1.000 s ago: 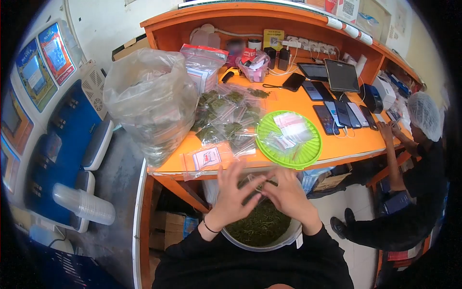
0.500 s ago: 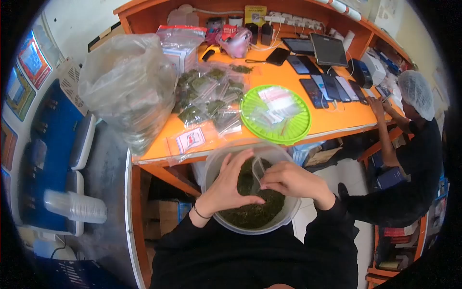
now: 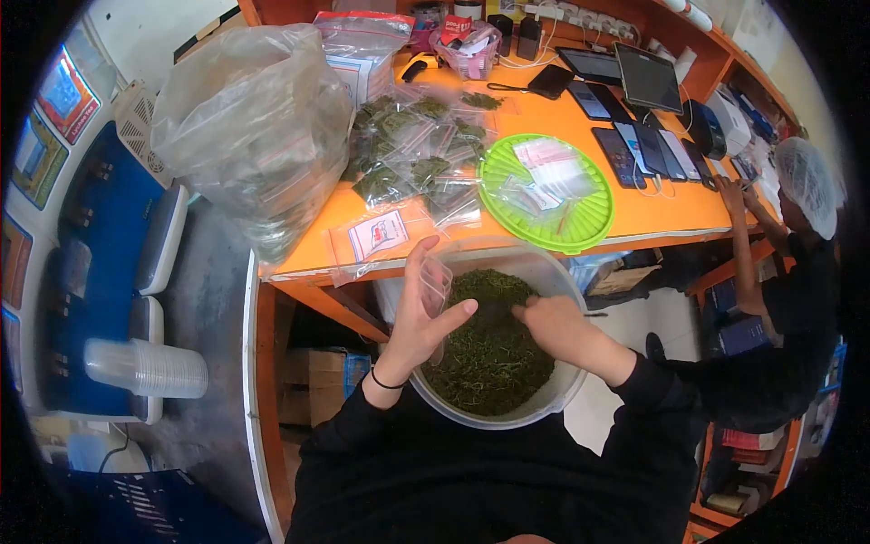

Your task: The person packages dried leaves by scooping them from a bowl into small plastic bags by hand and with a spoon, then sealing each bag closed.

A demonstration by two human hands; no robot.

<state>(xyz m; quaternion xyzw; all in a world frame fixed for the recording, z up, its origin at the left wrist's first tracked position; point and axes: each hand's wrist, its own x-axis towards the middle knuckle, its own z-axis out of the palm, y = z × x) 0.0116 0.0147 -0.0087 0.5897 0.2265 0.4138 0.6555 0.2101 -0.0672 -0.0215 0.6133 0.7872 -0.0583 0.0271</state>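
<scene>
A translucent plastic tub (image 3: 571, 385) of chopped green herb (image 3: 485, 363) sits against my body, below the table edge. At the tub's left side, my left hand (image 3: 419, 322) holds a small clear plastic bag (image 3: 435, 279) between thumb and fingers, its thumb pointing right. Inside the tub's right half is my right hand (image 3: 566, 331), its fingers curled together at the herb's surface. Whatever they may grip is hidden. Filled zip bags of green herb (image 3: 417, 150) lie piled on the table beyond, with a labelled bag (image 3: 379, 234) in front of them.
On the orange table (image 3: 553, 100) are a large translucent sack (image 3: 254, 136), a green lid (image 3: 544, 231) with small bags on it, and several phones (image 3: 657, 150). A person in a hairnet (image 3: 807, 186) works at the right. Stacked plastic containers (image 3: 149, 367) are at the left.
My hands have moved apart. The right hand has let go of the clear bag and shifted right over the herb; the left keeps the bag. The view has shifted slightly.
</scene>
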